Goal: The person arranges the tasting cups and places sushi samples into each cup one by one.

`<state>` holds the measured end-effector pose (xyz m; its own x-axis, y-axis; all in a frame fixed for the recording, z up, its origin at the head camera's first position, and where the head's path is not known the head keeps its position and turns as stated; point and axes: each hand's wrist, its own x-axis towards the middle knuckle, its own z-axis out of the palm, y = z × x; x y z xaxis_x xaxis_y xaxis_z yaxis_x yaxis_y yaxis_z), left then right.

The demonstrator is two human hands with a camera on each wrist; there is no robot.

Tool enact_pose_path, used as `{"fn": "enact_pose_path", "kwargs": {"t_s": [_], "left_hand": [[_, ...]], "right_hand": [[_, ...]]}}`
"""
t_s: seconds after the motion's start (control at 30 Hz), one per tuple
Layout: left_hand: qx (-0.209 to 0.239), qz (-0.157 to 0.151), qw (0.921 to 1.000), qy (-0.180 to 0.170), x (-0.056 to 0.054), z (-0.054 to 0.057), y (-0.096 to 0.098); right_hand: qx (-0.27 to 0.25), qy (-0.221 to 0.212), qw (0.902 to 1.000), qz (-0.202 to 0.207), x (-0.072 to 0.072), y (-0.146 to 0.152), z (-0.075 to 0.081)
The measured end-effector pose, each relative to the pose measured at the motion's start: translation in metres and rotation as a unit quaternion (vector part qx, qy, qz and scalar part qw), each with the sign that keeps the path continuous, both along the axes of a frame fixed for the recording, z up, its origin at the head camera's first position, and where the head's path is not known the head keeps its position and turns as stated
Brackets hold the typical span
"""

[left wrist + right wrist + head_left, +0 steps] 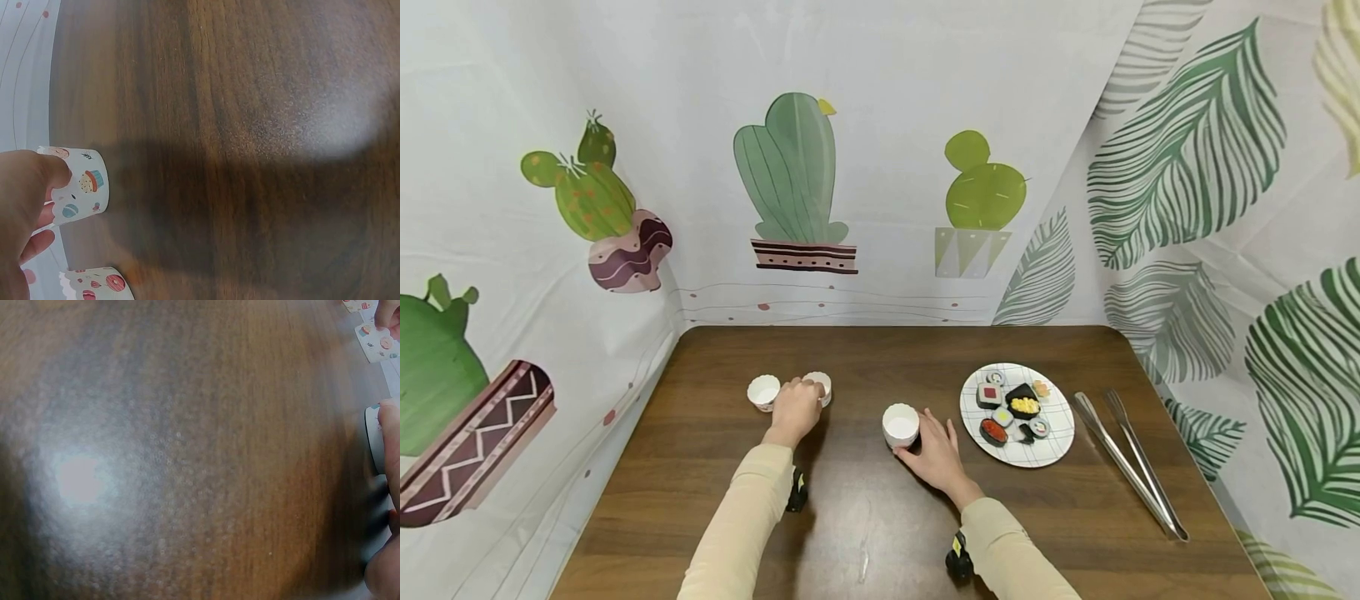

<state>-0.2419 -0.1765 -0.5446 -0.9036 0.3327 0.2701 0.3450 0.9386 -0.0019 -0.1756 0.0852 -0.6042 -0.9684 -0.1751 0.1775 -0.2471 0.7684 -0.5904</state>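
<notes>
My left hand (796, 412) pinches a white paper baking cup (821, 385) by its rim. In the left wrist view that baking cup (84, 184) bears printed cupcakes, and the thumb presses its outer wall. A second baking cup (763, 392) stands just left of this hand, with a printed donut on its side. Nearer the middle, my right hand (937, 454) grips a third baking cup (900, 423) from the right, thumb at the near side and fingers at the far side. In the right wrist view, only an edge of this cup (373, 434) shows.
Right of the right hand lies a round white plate (1045, 450) with several sushi pieces (1022, 403) on it. Metal tongs (1131, 462) rest beside the plate, near the right table edge. A printed cloth (895, 167) hangs behind the brown wooden table (865, 517).
</notes>
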Motion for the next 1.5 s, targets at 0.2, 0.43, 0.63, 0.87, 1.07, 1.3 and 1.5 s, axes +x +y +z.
{"fn": "enact_pose_path", "kwargs": {"t_s": [0.2, 0.43, 0.63, 0.87, 1.07, 1.3, 1.5], "left_hand": [[0.012, -0.007, 0.9998, 0.013, 0.000, 0.003, -0.003], [0.032, -0.032, 0.9983, 0.036, -0.004, 0.013, 0.000], [0.034, -0.058, 0.9975, 0.020, -0.006, 0.028, 0.009], [0.034, -0.093, 0.9950, -0.012, -0.002, 0.042, 0.025], [0.026, -0.132, 0.9909, 0.004, 0.004, 0.048, 0.039], [0.027, -0.191, 0.9809, 0.024, 0.013, 0.051, 0.059], [0.019, -0.220, 0.9750, 0.027, 0.024, 0.050, 0.075]], "right_hand": [[0.003, -0.006, 1.0000, 0.001, 0.000, 0.000, -0.001], [0.005, -0.007, 1.0000, 0.001, -0.002, 0.001, 0.000], [0.004, -0.006, 1.0000, 0.001, -0.003, 0.001, -0.001], [0.005, 0.001, 1.0000, 0.001, -0.002, 0.000, -0.001], [0.005, -0.002, 1.0000, 0.001, -0.002, 0.000, -0.002], [0.009, -0.003, 1.0000, 0.002, -0.002, 0.001, -0.003], [0.004, -0.011, 0.9999, 0.005, -0.002, 0.001, -0.001]]}}
